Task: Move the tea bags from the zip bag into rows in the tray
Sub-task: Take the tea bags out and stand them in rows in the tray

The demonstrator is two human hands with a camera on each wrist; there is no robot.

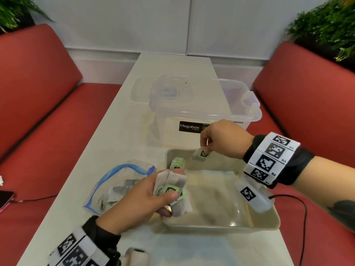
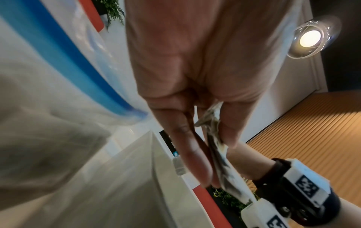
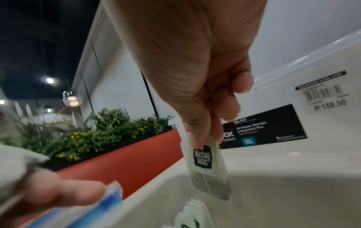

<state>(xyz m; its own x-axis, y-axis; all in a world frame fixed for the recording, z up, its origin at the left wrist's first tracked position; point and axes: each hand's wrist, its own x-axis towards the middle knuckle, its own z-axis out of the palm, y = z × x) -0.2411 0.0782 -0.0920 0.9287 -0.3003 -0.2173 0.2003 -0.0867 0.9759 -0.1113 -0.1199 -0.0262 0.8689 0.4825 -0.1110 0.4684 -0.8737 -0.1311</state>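
Note:
My right hand [image 1: 206, 148] pinches one tea bag [image 1: 200, 154] by its green tag above the far left corner of the beige tray [image 1: 257, 226]; the same tea bag [image 3: 209, 166] hangs from my thumb and finger in the right wrist view. A short row of tea bags [image 1: 177, 164] stands against the tray's far left wall. My left hand [image 1: 159, 196] grips a bunch of tea bags [image 1: 172, 191] over the tray's left rim; that bunch [image 2: 216, 148] shows edge-on between the fingers. The clear zip bag [image 1: 115, 187] with a blue zipper lies left of the tray, several tea bags inside.
A clear Megabox storage bin [image 1: 201, 108] stands just behind the tray on the white table [image 1: 119, 131]. Red bench seats [image 1: 48, 131] flank both sides. A phone [image 1: 4, 198] with a cable lies on the left seat; another cable [image 1: 295, 200] crosses the right seat.

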